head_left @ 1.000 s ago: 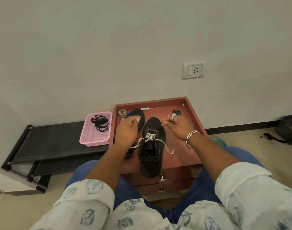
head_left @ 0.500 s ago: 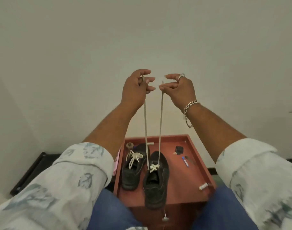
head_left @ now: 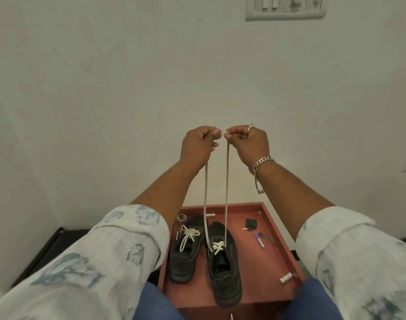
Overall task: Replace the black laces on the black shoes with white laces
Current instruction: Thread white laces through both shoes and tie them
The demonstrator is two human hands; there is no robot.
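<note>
Red surface (head_left: 255,294) by a white wall carries two black shoes. One shoe (head_left: 223,273) is half-laced in white. Left hand (head_left: 198,146) and right hand (head_left: 250,142) each pinch one end of its white lace (head_left: 226,181), held up high.

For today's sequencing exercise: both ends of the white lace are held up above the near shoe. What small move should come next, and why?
Probably lower both hands and thread the ends through the next eyelets. The left hand and right hand pinch the white lace ends level, and the right shoe shows only a few crossings.
</note>
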